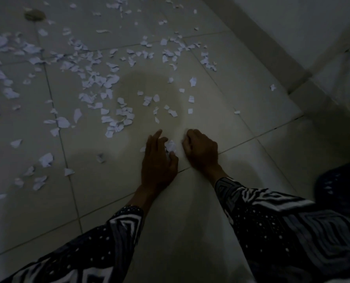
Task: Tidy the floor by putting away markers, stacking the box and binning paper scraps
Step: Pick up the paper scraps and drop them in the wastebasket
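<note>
Clearly mid-gather: left hand (pixel 160 160) pinches a small crumpled white paper scrap (pixel 171 147) between thumb and fingers, low on the pale tiled floor (pixel 190 211). Right hand (pixel 200 150) grip is clenched, possibly on scraps; contents hidden, cannot tell. Loose torn white paper scraps (pixel 100 78) are scattered from 9 to 1 o'clock of the hands. Risks: dim light hides small bits; an overfull fist could drop pieces; sweeping motion could scatter light scraps. No bin, box or markers in view.
</note>
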`<state>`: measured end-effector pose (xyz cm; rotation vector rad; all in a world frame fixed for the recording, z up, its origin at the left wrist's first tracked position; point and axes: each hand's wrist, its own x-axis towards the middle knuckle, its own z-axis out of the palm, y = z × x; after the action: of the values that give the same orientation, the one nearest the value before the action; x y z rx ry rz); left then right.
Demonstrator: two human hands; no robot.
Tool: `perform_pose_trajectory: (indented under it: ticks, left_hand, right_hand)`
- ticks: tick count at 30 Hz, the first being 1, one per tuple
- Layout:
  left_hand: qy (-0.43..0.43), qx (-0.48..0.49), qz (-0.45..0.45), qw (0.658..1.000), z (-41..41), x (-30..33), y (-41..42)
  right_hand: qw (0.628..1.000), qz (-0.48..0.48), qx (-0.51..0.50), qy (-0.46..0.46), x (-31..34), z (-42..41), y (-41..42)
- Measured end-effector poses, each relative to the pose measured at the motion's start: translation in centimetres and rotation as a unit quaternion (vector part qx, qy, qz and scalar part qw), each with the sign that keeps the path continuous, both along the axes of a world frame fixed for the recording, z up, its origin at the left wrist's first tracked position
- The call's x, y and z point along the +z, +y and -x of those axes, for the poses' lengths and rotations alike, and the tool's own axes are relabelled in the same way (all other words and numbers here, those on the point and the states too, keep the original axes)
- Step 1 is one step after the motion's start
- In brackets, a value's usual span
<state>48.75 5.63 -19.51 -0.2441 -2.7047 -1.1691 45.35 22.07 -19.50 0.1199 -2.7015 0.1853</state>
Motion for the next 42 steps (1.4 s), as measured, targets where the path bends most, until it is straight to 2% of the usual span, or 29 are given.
perform_pose_trajectory:
  ticks: [4,7,14,18,20,27,32,34,38,40,42]
  left_hand:
    - [0.002,-0.010,-0.002,1.000,-0.4,0.4,-0.6]
    - [0.012,-0.002,-0.001,1.000,-1.1,0.5,-2.2]
    - [0.053,0.132,0.058,0.988,-2.5,0.4,-8.4]
    - [0.005,0.258,0.030,0.966,-2.8,0.1,-11.6]
    - [-0.020,0.275,0.002,0.961,-2.7,0.1,-11.9]
    - [-0.061,0.114,0.078,0.989,-1.6,-0.4,-9.9]
    - [-0.071,0.001,0.077,0.995,-0.2,-0.4,-7.2]
    - [-0.056,-0.034,0.088,0.994,0.4,-0.4,-5.8]
    - [0.034,-0.113,0.142,0.983,1.8,-1.0,-2.9]
    - [0.037,-0.136,0.181,0.973,2.5,-1.2,-2.0]
    - [0.052,-0.147,0.178,0.972,2.9,-1.7,-1.6]
  right_hand:
    - [0.991,-0.005,-0.053,-0.123,0.9,-0.1,-0.9]
    - [0.983,-0.024,-0.075,-0.165,1.0,-0.1,-1.2]
    - [0.985,0.007,-0.085,-0.150,1.6,-0.5,-2.0]
    - [0.986,0.036,-0.098,-0.132,1.8,-0.6,-2.3]
    - [0.984,0.050,-0.109,-0.129,2.0,-0.5,-2.5]
    - [0.979,0.095,-0.130,-0.126,2.2,-0.5,-2.6]
    - [0.968,0.152,-0.144,-0.140,2.2,-0.8,-2.0]
    - [0.962,0.169,-0.151,-0.150,2.3,-0.9,-2.0]
    - [0.957,0.181,-0.165,-0.156,2.4,-0.9,-1.9]
    - [0.953,0.191,-0.172,-0.159,2.3,-0.8,-1.8]
    - [0.952,0.198,-0.176,-0.150,2.3,-0.5,-1.8]
